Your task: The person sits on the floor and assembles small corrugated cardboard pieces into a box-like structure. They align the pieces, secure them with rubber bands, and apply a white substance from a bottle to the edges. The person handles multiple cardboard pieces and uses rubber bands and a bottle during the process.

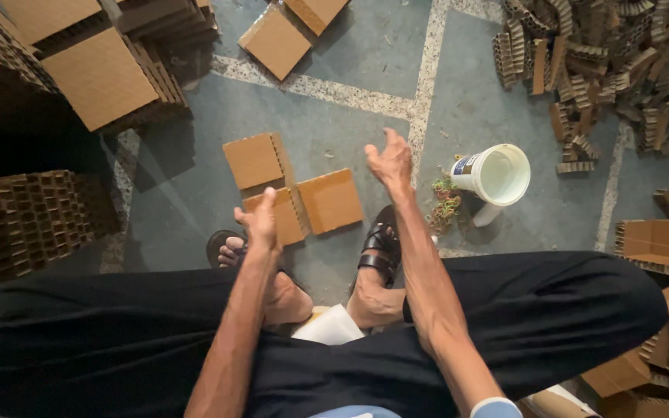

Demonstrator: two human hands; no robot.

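Note:
I sit looking down at my lap and the floor. My left hand [258,222] hovers in the air with fingers loosely curled, holding nothing, above a square cardboard pad [281,217]. My right hand [389,160] is raised higher with fingers spread apart and empty, just right of another cardboard pad [331,200]. A third pad [253,159] lies behind them on the grey floor. My feet in dark sandals [381,244] rest below the pads.
A white plastic bucket [497,175] lies tipped to the right, with a heap of rubber bands [444,207] beside it. Stacks of cardboard sheets [102,77] stand at upper left, honeycomb cardboard blocks [36,220] at left, and loose corrugated strips [605,62] at upper right.

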